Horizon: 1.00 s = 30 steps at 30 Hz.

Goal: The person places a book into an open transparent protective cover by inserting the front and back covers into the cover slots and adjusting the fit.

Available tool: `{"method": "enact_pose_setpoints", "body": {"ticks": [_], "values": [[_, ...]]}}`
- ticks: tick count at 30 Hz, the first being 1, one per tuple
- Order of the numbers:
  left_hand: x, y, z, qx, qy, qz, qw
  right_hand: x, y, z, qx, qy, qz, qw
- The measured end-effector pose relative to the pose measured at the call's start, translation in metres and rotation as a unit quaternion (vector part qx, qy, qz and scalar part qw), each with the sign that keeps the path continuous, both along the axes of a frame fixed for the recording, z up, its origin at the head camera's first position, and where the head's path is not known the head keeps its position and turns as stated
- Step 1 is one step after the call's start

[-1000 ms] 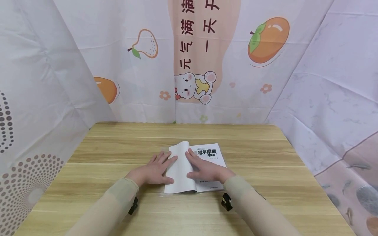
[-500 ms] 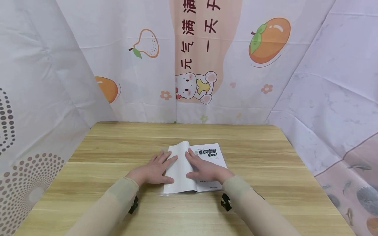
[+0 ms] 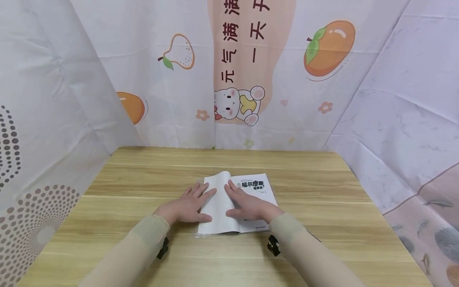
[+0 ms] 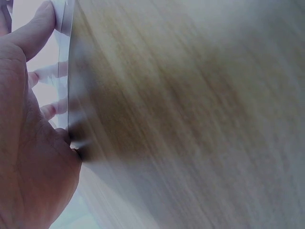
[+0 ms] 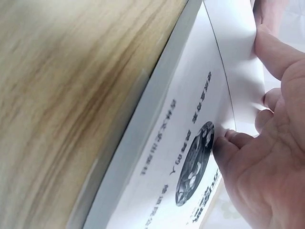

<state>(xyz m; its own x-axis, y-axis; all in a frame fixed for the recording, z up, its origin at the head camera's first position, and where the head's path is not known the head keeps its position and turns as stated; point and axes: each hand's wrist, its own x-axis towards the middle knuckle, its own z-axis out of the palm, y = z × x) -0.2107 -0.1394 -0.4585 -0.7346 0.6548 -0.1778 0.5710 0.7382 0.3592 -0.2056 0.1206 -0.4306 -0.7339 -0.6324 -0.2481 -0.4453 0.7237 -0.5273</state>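
Note:
An open book lies on the wooden table in the head view, with a blank white left page [image 3: 215, 223] and a printed title page [image 3: 267, 199] on the right. The left page bulges up near the fold. My left hand [image 3: 190, 207] rests with spread fingers on that page's outer edge. Straight fingers of my right hand [image 3: 247, 205] press the blank page beside the fold, the palm above the title page. In the left wrist view, a clear plastic edge [image 4: 63, 71] shows by the left hand [image 4: 33, 143]. The right wrist view shows a dark oval picture [image 5: 196, 164] near the right hand [image 5: 271, 162].
Wood-grain table [image 3: 143, 171] surrounds the book on all sides. A printed cloth [image 3: 179, 99] hangs behind the table's far edge, and more cloth hangs at both sides. Black wrist devices [image 3: 273, 245] sit beneath the forearms.
The left page's near corner has shifted very slightly left. Both hands keep almost the same place on the book. The head view has moved a little.

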Motion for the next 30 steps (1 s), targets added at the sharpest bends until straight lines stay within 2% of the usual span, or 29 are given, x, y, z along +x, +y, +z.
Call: {"method": "enact_pose_setpoints", "body": {"ticks": [4, 15, 30], "values": [[-0.003, -0.001, -0.005, -0.006, 0.005, 0.004, 1.0, 0.001, -0.003, -0.001, 0.009, 0.011, -0.005, 1.0], [0.001, 0.001, 0.004, -0.033, 0.0, 0.011, 0.9994, 0.005, -0.008, -0.001, 0.023, 0.034, -0.002, 0.999], [0.001, 0.002, 0.005, -0.04, 0.0, 0.01, 0.9992, 0.006, -0.008, -0.004, 0.041, 0.045, -0.004, 0.998]]}}
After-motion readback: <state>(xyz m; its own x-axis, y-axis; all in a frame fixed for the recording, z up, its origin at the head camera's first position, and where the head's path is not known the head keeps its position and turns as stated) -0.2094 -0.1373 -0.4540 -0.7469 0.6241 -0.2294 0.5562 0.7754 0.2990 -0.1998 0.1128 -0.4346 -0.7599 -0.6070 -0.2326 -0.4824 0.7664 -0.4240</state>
